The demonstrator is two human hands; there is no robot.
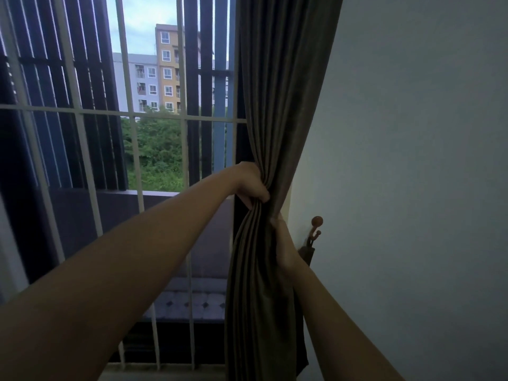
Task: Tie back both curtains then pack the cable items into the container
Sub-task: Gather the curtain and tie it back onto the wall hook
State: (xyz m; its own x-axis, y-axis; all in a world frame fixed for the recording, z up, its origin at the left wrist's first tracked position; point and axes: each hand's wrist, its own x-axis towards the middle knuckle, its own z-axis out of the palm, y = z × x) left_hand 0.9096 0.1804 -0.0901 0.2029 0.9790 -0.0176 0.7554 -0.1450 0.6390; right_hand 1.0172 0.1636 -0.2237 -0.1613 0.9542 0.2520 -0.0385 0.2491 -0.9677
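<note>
Curtain point(275, 105) clamped in the left grip point(248, 185), right grip point(284, 246) touching it just below (fingers hidden, closure untellable)

**Curtain gathered to a waist at mid-height**

The grey-brown curtain point(277, 111) hangs on the right of the scene, drawn into a narrow bundle of long vertical pleats. It falls wide from the top, narrows to a waist at mid-height and spreads again below. My left hand point(248, 185) grips the waist from the left, fingers curled into the folds. My right hand point(284, 243) holds it just beneath, on the right side.
</note>
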